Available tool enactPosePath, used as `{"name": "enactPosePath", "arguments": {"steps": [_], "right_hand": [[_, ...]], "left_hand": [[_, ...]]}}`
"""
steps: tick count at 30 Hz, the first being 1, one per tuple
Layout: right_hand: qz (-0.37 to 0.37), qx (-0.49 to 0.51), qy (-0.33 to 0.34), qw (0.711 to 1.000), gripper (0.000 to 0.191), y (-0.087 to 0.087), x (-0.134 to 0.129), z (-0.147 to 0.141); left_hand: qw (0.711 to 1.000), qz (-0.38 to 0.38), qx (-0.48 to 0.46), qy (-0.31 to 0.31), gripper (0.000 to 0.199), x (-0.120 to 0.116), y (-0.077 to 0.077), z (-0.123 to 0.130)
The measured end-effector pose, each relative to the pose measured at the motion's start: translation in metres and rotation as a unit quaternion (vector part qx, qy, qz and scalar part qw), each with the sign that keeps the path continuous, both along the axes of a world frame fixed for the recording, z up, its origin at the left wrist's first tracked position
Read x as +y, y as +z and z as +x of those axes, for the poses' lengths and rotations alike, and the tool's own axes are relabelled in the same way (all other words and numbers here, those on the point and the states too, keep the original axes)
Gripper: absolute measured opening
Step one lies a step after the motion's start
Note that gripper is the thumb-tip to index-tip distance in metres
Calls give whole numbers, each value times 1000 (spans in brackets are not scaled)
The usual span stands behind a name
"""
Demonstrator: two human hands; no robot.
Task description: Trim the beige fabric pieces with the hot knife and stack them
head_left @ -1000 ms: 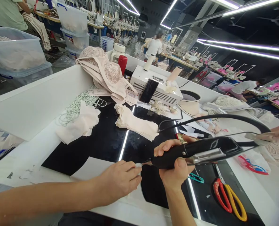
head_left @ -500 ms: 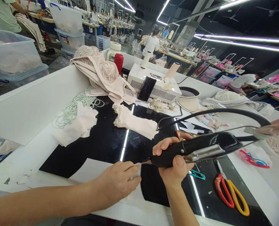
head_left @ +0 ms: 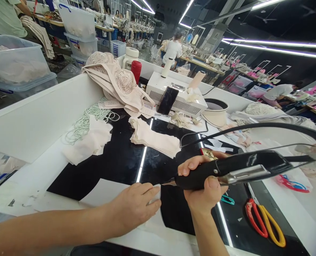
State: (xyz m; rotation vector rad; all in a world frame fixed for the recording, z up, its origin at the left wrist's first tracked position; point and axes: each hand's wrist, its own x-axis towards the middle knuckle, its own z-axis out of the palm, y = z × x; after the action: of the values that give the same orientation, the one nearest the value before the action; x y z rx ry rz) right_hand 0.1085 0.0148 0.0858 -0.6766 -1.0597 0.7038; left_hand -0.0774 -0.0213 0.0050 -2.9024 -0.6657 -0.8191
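My right hand (head_left: pixel 203 181) is wrapped around a black corded hand tool (head_left: pixel 243 163) with a metal lever along its side. The tool's thin metal tip (head_left: pixel 169 182) points left, close to my left fingertips. My left hand (head_left: pixel 136 204) rests over a white sheet (head_left: pixel 104 192), its fingers curled together around something whitish that I cannot make out. The sheet lies partly on a black board (head_left: pixel 117 160). Beyond my hands lies a stack of beige fabric pieces (head_left: pixel 155 138).
Red-and-yellow-handled scissors (head_left: pixel 264 220) and a small teal tool (head_left: pixel 227 200) lie right of my right arm. More beige fabric (head_left: pixel 88 142) and green cord (head_left: pixel 85 122) lie left. A phone (head_left: pixel 168 100) leans on a white vented box (head_left: pixel 184 94). A cable arches at right.
My right hand and the tool have shifted slightly right, the tip drawing back a little from my left fingers. My left hand has barely moved; the whole view has shifted slightly.
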Motion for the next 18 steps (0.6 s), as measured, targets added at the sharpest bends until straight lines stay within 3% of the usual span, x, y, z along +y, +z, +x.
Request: {"name": "enactPosePath", "arguments": {"steps": [18], "right_hand": [[-4,-10,1,1000,42,-6,-4,-4]], "left_hand": [[1000,24,-4,9,24,-1,4,1]]}}
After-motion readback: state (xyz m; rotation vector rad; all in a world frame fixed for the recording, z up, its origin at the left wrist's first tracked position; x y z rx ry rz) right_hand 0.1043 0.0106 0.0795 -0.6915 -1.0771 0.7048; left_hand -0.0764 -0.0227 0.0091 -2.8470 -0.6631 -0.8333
